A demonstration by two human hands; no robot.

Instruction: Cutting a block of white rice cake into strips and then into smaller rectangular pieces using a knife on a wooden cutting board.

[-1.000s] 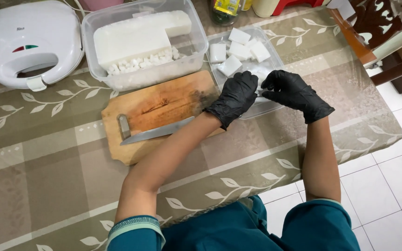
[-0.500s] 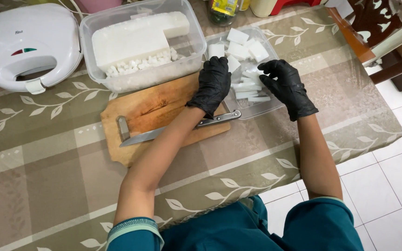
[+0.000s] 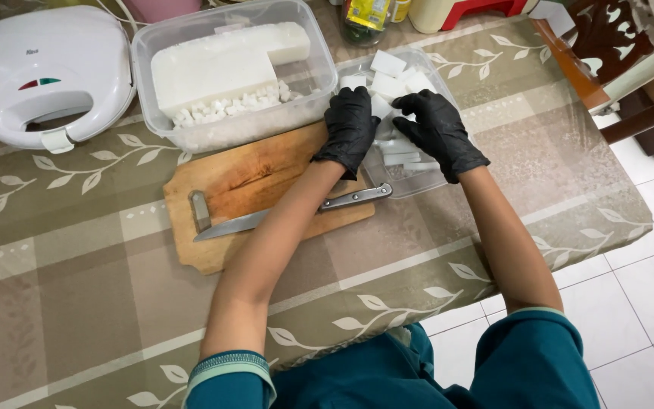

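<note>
Both hands in black gloves, over the shallow clear tray (image 3: 425, 178) of white slabs (image 3: 387, 64) at the far right of the tabletop (image 3: 77, 303). Left hand (image 3: 351, 125) laid palm down at the tray's left edge, fingers (image 3: 350, 102) pressed together and curled onto the pieces; right hand (image 3: 437, 129) beside it, fingers (image 3: 410, 125) bent around a slab, though whether actually pinching it cannot be told. Best handled, by the look of it, with a light flat grip, lifting each slab whole rather than squeezing, and keeping the forearm clear of the blade below. One knife (image 3: 289, 212) lying flat across the near edge of one wooden cutting board (image 3: 251, 182), handle to the right, untouched. One deep clear tub (image 3: 228, 72) just beyond the board, holding one big white block and a heap of small cubes too many to count. One white sandwich press (image 3: 43, 72) at the far left. Slabs in the tray: several visible, exact count hidden by the gloves.
</note>
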